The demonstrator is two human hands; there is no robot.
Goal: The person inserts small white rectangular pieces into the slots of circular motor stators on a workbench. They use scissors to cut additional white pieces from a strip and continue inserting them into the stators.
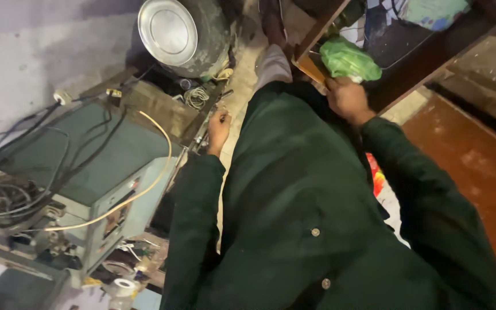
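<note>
Two hands at work, seen from above past a dark green coat that fills the near view. Left hand: curled at the edge of a cluttered bench, fingers closed over something thin and metallic, possibly a rod or tool; too small and dim to name. Right hand: raised to a wooden shelf, closed on the lower end of a green bag.

Bag: thin crumpled plastic, bunched into a soft lump that rests on the shelf edge, touching the hand. Judged light, limp and somewhat slippery; it should crush before it resists. Contents not visible, so weight is uncertain. Best hold looks like the gathered part low down, where the fingers are now, or cupped from underneath.

Left of the body: a grey-green metal box, tilted in view, with black cables draped across its top and a pale yellow hose looping over its front. White tape roll below it, among small parts. Beyond the box, a coil of wire and a round steel lid on a dark pot.

Floor: red-brown at right, pale concrete at upper left. Room is dim and crowded.
</note>
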